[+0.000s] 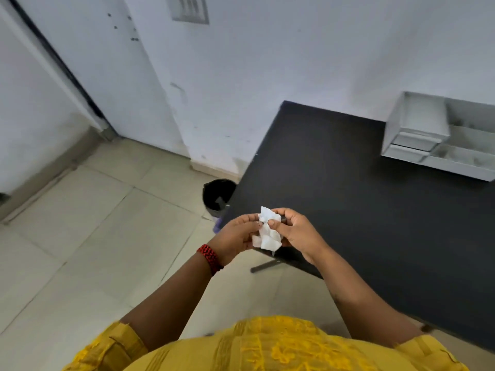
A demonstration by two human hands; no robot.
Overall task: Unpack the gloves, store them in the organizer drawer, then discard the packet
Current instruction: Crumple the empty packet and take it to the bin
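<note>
Both hands pinching one crumpled white packet (267, 231) at chest height, over the near-left corner of the dark surface (375, 196). Left hand (235, 238) clenching the packet's left side, thumb and fingers closed on it; right hand (296, 232) grasping the right side, thumb pressing the paper's front. Packet looking scrunched and flat, no gloves showing in it or anywhere in either grip, though too small to be sure. Red beaded band (211, 258) sitting on the left wrist.

Just beyond the grip and slightly left, down on the floor, black bin (218, 194) standing open against the surface's edge, some dark scrap lying inside. Something purple (217, 224) peeking out under the left hand by the bin, too hidden to name.

Far right of the grip, at the back of the surface near the wall, white organizer (434, 135) sitting with small drawers on its left side; contents blurred, gloves not made out there.

Judging progress: unpacking and storing likely done, given the emptied-looking packet and the turn toward the bin. Remaining: dropping the packet into the bin, a short reach forward and left.
</note>
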